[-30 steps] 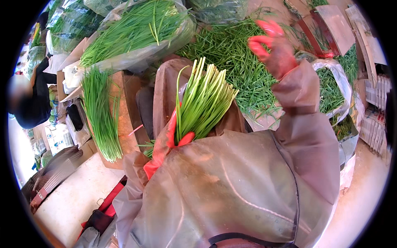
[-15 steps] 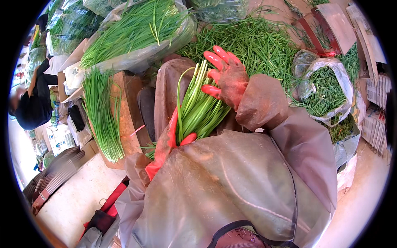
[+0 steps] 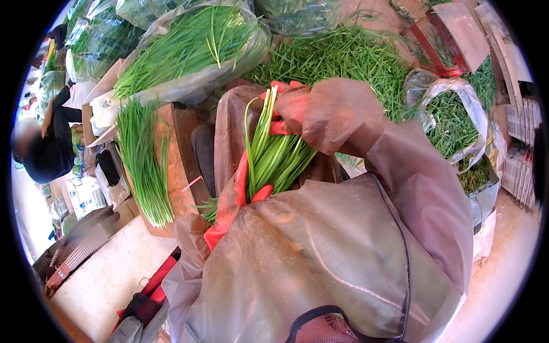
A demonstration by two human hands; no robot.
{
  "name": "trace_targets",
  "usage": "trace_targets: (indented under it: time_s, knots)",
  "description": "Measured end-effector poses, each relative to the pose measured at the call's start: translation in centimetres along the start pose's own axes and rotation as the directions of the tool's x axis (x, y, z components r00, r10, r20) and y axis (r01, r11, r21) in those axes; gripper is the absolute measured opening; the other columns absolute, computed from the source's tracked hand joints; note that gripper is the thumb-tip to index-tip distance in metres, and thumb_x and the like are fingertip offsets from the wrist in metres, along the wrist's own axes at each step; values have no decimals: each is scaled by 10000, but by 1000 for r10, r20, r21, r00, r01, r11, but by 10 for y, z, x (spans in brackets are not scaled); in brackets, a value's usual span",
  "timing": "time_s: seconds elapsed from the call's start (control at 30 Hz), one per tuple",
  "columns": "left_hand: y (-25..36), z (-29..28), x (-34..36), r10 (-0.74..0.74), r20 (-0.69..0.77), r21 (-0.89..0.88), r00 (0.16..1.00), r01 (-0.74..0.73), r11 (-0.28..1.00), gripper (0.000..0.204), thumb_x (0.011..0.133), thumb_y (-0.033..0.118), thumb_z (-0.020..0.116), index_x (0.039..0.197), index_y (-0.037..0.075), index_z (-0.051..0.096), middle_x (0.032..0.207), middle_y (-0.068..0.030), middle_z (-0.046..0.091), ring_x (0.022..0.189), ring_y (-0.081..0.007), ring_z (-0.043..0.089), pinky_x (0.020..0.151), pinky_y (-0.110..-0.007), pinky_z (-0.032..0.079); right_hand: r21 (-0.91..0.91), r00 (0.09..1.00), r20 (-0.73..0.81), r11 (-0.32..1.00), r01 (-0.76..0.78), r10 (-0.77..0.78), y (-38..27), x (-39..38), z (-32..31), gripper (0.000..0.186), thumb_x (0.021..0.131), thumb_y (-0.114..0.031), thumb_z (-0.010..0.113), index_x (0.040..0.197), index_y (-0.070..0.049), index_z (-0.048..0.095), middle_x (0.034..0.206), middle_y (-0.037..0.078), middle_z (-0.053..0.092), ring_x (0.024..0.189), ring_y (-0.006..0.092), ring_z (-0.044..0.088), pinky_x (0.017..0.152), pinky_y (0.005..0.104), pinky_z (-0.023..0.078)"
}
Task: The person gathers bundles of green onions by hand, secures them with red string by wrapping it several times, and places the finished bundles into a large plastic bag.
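My left hand (image 3: 231,206), in a red glove, grips a bunch of long green flat-leaved stems (image 3: 280,163) low down in my lap, against my brown waterproof apron. The bunch stands upward with its pale ends on top. At that top, my right hand (image 3: 286,108), also red-gloved, has its fingers curled round the stems, partly hidden by its loose sleeve. Just left of my knee, a similar loose bundle (image 3: 140,160) lies on a brown board (image 3: 180,157).
Beyond my hands spreads a heap of green trimmings (image 3: 326,57). An open plastic bag of long stems (image 3: 183,40) is at the upper left, a bag of trimmings (image 3: 452,131) at the right, cardboard pieces (image 3: 463,34) behind it. A person in dark clothes (image 3: 48,154) sits far left.
My right hand has come from the upper right, spread open, down onto the top of the bunch, where its fingers are now curled. My left hand holds the bunch in much the same place.
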State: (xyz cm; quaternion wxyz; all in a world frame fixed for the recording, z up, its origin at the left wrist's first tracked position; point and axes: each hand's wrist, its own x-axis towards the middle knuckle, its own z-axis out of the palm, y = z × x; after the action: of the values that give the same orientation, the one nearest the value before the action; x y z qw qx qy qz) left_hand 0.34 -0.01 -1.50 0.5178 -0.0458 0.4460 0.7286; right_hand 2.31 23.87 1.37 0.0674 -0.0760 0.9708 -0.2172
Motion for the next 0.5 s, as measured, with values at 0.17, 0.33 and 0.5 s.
trace_targets:
  time_s: [0.17, 0.33, 0.5]
  knots:
    - [9, -8, 5, 1, 147, 355, 989, -54, 933, 725, 748, 171, 590, 1310, 51, 147, 1280, -44, 286, 1140, -127, 312, 863, -234, 332, 29, 998, 66, 999, -14, 12, -8, -5, -18, 138, 766, -267, 485, 801, -138, 519, 772, 32, 559, 714, 188, 542, 619, 291, 418]
    - [10, -4, 6, 36, 149, 604, 988, -120, 788, 687, 753, 58, 561, 1308, 52, 157, 1277, -50, 294, 1134, -125, 320, 864, -243, 338, 162, 994, -45, 981, 108, -102, -3, -1, -6, 130, 761, -249, 500, 819, -136, 527, 813, 39, 550, 752, 192, 532, 648, 297, 413]
    - [8, -5, 1, -46, 97, 229, 994, 23, 973, 695, 748, 40, 566, 1307, 52, 154, 1269, -55, 310, 1123, -130, 340, 853, -236, 355, 186, 987, -61, 970, 158, -149, -5, 2, -4, 129, 756, -232, 515, 837, -134, 535, 855, 46, 542, 790, 196, 522, 676, 304, 408]
